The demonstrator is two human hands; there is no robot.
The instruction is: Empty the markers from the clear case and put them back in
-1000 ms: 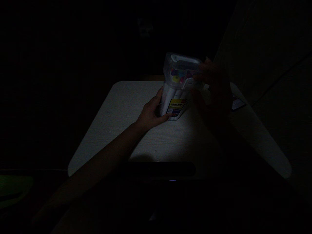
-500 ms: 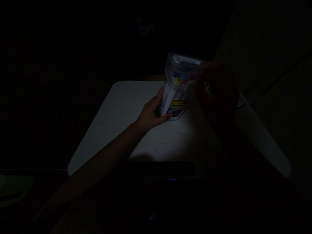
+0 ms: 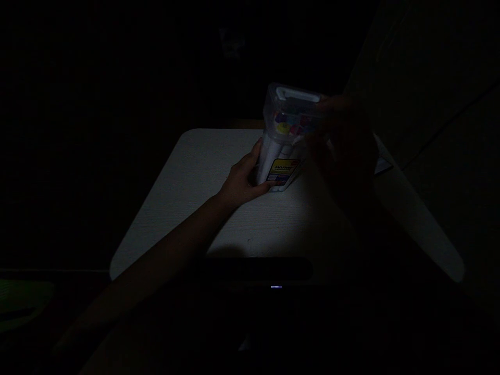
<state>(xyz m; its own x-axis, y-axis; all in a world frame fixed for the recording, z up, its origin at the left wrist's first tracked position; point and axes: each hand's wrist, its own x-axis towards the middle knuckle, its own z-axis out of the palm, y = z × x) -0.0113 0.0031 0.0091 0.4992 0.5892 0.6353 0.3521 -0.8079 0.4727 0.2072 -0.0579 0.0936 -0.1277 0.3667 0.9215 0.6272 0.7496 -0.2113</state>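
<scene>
A clear plastic box of markers [image 3: 275,151] stands tilted over the white table [image 3: 164,203], with a yellow and dark label on its front. Coloured marker ends show through its transparent lid [image 3: 299,99], which has a pale handle on top. My left hand [image 3: 244,182] is wrapped round the lower left of the box, its thumb across the label. At the lid's right side is my right hand [image 3: 344,135], very dark, with its fingers bent against the lid and upper edge. Deep shadow hides most of its fingers.
A flat item with a dark edge [image 3: 383,165] lies at the table's right side. The table has a dark slot [image 3: 253,268] along its front. Something green [image 3: 25,302] is at the lower left. The surroundings are nearly black.
My right hand has shifted slightly left and up at the lid. The box and my left hand stay almost in place.
</scene>
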